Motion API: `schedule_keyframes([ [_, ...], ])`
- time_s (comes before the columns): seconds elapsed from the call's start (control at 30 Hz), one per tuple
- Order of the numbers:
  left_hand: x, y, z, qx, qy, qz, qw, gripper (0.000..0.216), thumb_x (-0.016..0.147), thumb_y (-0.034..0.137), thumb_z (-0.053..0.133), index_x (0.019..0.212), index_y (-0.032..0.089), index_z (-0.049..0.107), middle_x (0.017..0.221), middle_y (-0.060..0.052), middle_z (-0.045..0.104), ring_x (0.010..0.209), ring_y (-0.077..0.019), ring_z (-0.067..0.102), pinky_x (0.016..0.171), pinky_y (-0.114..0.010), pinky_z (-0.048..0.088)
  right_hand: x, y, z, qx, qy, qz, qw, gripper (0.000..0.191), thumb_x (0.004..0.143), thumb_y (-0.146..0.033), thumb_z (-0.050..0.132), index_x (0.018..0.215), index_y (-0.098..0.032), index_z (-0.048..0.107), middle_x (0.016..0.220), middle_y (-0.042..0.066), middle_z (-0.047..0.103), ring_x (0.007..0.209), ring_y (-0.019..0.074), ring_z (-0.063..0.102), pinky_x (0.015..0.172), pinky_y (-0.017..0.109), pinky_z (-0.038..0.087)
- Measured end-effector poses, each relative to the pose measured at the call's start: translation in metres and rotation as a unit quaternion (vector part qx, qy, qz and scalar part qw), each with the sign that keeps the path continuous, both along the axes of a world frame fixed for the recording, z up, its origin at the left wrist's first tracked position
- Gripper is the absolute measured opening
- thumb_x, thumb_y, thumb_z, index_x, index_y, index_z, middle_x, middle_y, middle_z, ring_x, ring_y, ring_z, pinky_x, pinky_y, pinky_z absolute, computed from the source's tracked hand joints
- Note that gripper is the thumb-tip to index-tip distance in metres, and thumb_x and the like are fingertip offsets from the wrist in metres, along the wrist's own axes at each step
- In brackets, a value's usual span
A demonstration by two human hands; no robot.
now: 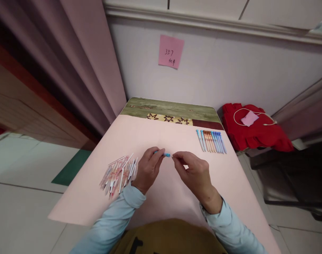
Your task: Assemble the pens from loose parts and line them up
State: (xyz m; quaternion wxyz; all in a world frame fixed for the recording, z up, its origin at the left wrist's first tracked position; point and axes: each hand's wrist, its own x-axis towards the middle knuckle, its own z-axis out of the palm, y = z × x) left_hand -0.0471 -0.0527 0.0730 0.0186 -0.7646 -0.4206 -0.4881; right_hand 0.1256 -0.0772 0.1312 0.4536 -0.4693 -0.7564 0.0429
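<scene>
My left hand [149,167] is closed around a light-blue pen barrel [166,155], whose end sticks out to the right past the fingertips. Just right of that end, my right hand [192,169] has thumb and forefinger pinched together; anything between them is too small to make out. A small gap separates the right fingertips from the blue end. To the left of my left hand lies a loose pile of clear and white pen parts [121,173], some with dark or reddish tips. Beyond my right hand, several pens [213,141] with blue and brown tops lie side by side in a row.
A pale pink sheet [155,135] covers most of the table, with a green patterned strip [161,106] at the far edge. On the wall hangs a pink note [171,52]. Red cloth [252,128] with a white cord lies right of the table; a curtain [94,53] hangs left.
</scene>
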Motion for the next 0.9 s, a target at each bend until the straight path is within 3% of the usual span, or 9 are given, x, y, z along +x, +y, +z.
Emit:
schedule_keyframes([
  [0.17, -0.003, 0.000, -0.003, 0.024, 0.067, -0.008, 0.997, 0.034, 0.093, 0.014, 0.055, 0.126, 0.020, 0.057, 0.104, -0.011, 0.063, 0.096, -0.0203, 0.063, 0.082, -0.033, 0.055, 0.000, -0.002, 0.001, -0.045, -0.010, 0.014, 0.999, 0.012, 0.093, -0.018, 0.055, 0.089, -0.020, 0.067, 0.080, 0.002, 0.074, 0.066, 0.0133, 0.068, 0.060, 0.023, 0.050],
  [0.3, 0.000, -0.003, -0.002, 0.005, 0.043, -0.016, 0.999, 0.033, 0.093, 0.015, 0.055, 0.125, 0.021, 0.058, 0.104, -0.010, 0.063, 0.095, -0.0186, 0.064, 0.080, -0.031, 0.056, 0.001, 0.000, 0.001, -0.161, 0.104, 0.022, 0.981, 0.005, 0.087, -0.026, 0.066, 0.085, -0.021, 0.068, 0.078, 0.001, 0.073, 0.064, 0.0134, 0.067, 0.063, 0.024, 0.052],
  [0.37, 0.002, -0.006, 0.000, -0.013, 0.016, -0.023, 1.000, 0.030, 0.093, 0.015, 0.055, 0.122, 0.021, 0.060, 0.103, -0.009, 0.063, 0.094, -0.0173, 0.064, 0.080, -0.029, 0.056, 0.003, 0.004, -0.002, -0.267, 0.217, 0.050, 0.938, 0.014, 0.081, -0.033, 0.073, 0.084, -0.021, 0.066, 0.072, 0.000, 0.070, 0.062, 0.0140, 0.066, 0.060, 0.025, 0.053],
  [0.47, 0.006, -0.010, 0.002, -0.025, -0.012, -0.042, 0.999, 0.027, 0.093, 0.015, 0.055, 0.118, 0.021, 0.062, 0.101, -0.008, 0.064, 0.093, -0.0160, 0.065, 0.079, -0.028, 0.056, 0.007, 0.012, -0.007, -0.429, 0.371, 0.133, 0.813, 0.030, 0.070, -0.039, 0.081, 0.081, -0.020, 0.062, 0.063, -0.003, 0.063, 0.056, 0.0126, 0.061, 0.053, 0.023, 0.050],
  [0.53, 0.009, -0.013, 0.003, -0.032, -0.020, -0.057, 0.998, 0.026, 0.093, 0.015, 0.054, 0.117, 0.022, 0.063, 0.101, -0.007, 0.064, 0.093, -0.0156, 0.065, 0.079, -0.028, 0.056, 0.009, 0.015, -0.011, -0.499, 0.421, 0.172, 0.738, 0.037, 0.064, -0.040, 0.085, 0.081, -0.019, 0.060, 0.060, -0.005, 0.057, 0.051, 0.0097, 0.055, 0.049, 0.021, 0.046],
  [0.6, 0.011, -0.014, 0.004, -0.045, -0.034, -0.064, 0.996, 0.025, 0.093, 0.015, 0.055, 0.116, 0.022, 0.063, 0.101, -0.007, 0.064, 0.093, -0.0150, 0.065, 0.079, -0.027, 0.056, 0.009, 0.016, -0.015, -0.523, 0.450, 0.188, 0.699, 0.041, 0.062, -0.042, 0.086, 0.084, -0.019, 0.059, 0.058, -0.007, 0.053, 0.048, 0.0079, 0.049, 0.046, 0.019, 0.042],
  [0.67, 0.014, -0.015, 0.005, -0.058, -0.055, -0.067, 0.995, 0.024, 0.092, 0.014, 0.057, 0.113, 0.021, 0.063, 0.100, -0.006, 0.064, 0.092, -0.0141, 0.065, 0.078, -0.026, 0.055, 0.008, 0.015, -0.017, -0.513, 0.476, 0.190, 0.689, 0.043, 0.066, -0.049, 0.082, 0.087, -0.019, 0.059, 0.060, -0.006, 0.054, 0.048, 0.0077, 0.047, 0.045, 0.019, 0.040],
  [0.77, 0.017, -0.015, 0.007, -0.077, -0.083, -0.072, 0.991, 0.021, 0.090, 0.014, 0.060, 0.109, 0.020, 0.065, 0.097, -0.006, 0.064, 0.089, -0.0131, 0.064, 0.076, -0.025, 0.054, 0.007, 0.012, -0.020, -0.478, 0.503, 0.173, 0.699, 0.040, 0.079, -0.057, 0.069, 0.086, -0.019, 0.060, 0.063, -0.003, 0.056, 0.049, 0.0084, 0.047, 0.044, 0.019, 0.040],
  [0.9, 0.020, -0.014, 0.010, -0.107, -0.124, -0.075, 0.984, 0.015, 0.089, 0.016, 0.062, 0.104, 0.020, 0.066, 0.092, -0.005, 0.065, 0.084, -0.0130, 0.063, 0.071, -0.025, 0.053, 0.007, 0.008, -0.022, -0.407, 0.485, 0.138, 0.762, 0.032, 0.085, -0.049, 0.066, 0.080, -0.018, 0.062, 0.065, -0.002, 0.058, 0.052, 0.0090, 0.052, 0.048, 0.020, 0.044],
])
